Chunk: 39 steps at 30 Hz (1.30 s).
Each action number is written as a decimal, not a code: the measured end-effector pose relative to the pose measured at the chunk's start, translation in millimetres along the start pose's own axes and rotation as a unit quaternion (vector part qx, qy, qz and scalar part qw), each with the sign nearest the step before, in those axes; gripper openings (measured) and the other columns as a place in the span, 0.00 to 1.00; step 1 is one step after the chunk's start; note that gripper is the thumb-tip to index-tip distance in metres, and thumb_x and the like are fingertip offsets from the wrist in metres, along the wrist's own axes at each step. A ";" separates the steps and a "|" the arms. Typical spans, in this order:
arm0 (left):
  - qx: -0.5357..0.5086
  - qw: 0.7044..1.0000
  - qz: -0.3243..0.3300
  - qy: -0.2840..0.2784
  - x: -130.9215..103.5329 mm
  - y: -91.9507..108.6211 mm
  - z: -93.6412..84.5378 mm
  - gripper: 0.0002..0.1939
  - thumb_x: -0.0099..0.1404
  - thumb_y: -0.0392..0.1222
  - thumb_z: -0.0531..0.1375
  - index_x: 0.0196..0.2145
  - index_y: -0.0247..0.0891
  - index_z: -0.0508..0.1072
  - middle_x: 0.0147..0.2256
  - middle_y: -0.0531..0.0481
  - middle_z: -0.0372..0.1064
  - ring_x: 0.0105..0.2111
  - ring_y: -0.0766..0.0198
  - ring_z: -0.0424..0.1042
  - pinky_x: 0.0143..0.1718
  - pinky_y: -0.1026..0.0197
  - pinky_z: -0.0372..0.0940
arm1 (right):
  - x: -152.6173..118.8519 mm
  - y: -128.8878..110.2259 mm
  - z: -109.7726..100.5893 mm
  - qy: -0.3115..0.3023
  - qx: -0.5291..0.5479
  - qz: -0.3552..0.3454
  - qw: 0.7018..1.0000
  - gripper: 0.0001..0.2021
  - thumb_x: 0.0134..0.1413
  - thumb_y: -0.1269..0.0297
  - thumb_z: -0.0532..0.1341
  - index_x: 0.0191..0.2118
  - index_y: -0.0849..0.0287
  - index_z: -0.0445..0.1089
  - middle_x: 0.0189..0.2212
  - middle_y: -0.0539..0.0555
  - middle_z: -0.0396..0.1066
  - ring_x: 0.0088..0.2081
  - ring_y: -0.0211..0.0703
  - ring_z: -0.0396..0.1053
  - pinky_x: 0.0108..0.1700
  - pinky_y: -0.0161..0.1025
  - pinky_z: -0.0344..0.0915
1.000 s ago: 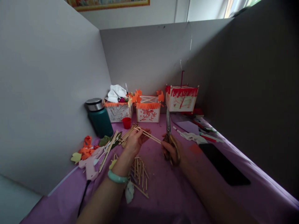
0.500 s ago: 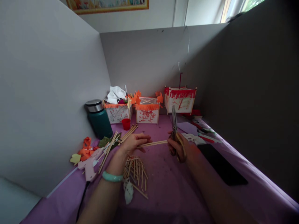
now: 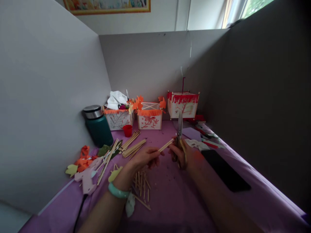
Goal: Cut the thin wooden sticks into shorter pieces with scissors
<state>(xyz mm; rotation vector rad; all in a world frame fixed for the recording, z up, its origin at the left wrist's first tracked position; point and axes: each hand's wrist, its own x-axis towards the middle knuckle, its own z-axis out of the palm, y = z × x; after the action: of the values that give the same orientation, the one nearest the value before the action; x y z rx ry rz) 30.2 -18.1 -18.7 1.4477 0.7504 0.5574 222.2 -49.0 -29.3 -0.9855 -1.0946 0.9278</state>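
My left hand [image 3: 148,157], with a pale green bangle at its wrist, is closed on thin wooden sticks [image 3: 166,145]. They slant up to the right, and their far ends reach the fingers of my right hand [image 3: 179,154]. That hand is wrapped round brass-handled scissors [image 3: 180,127], whose blades point up and away from me; whether the right fingertips also touch the sticks I cannot tell. Below my left hand lies a pile of short cut sticks [image 3: 141,184], partly hidden by the forearm. Beyond it, bundles of longer sticks [image 3: 134,149] rest on the purple cloth [image 3: 167,200].
Three paper lanterns [image 3: 150,122] stand at the back, the right one hung from a wire. On the left are a teal bottle [image 3: 99,127], a red cup [image 3: 127,131], orange paper cutouts [image 3: 84,160] and a pink glue gun [image 3: 86,178]. A black phone [image 3: 225,170] lies right.
The sticks in my left hand have tilted from nearly level to slanting upward, and its fingers have closed round them. My left hand has moved slightly right; the whole view has shifted a little.
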 end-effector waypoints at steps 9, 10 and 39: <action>-0.027 0.998 -0.049 -0.023 -0.3 -1.2 4.6 0.29 0.60 0.59 0.65 0.49 0.32 0.74 0.27 0.46 0.75 0.20 0.65 0.71 0.21 0.64 0.61 | -1.3 -3.4 3.7 0.052 0.013 -0.003 0.999 0.29 0.44 0.50 0.70 0.49 0.56 0.64 0.22 0.45 0.71 0.15 0.33 0.59 0.14 0.31 0.54; -0.029 0.998 -0.055 -0.025 -1.0 -0.2 4.1 0.29 0.60 0.59 0.65 0.49 0.32 0.75 0.27 0.46 0.75 0.20 0.65 0.71 0.22 0.64 0.62 | -1.1 -4.6 2.5 0.057 0.013 -0.004 0.998 0.29 0.44 0.50 0.70 0.49 0.56 0.64 0.22 0.45 0.71 0.15 0.33 0.59 0.14 0.31 0.54; -0.076 0.994 0.032 0.070 -2.2 9.7 13.9 0.23 0.58 0.55 0.65 0.43 0.35 0.69 0.20 0.57 0.67 0.09 0.76 0.49 0.12 0.67 0.38 | -5.8 2.2 10.2 0.003 -0.057 0.010 0.998 0.27 0.45 0.45 0.69 0.48 0.54 0.67 0.26 0.49 0.71 0.20 0.37 0.65 0.18 0.33 0.57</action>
<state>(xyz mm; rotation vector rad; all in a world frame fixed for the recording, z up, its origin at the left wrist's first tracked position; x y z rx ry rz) 40.0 -28.3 -9.3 1.3046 0.7562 0.7564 210.8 -52.1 -31.3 -1.0934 -1.1441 0.8848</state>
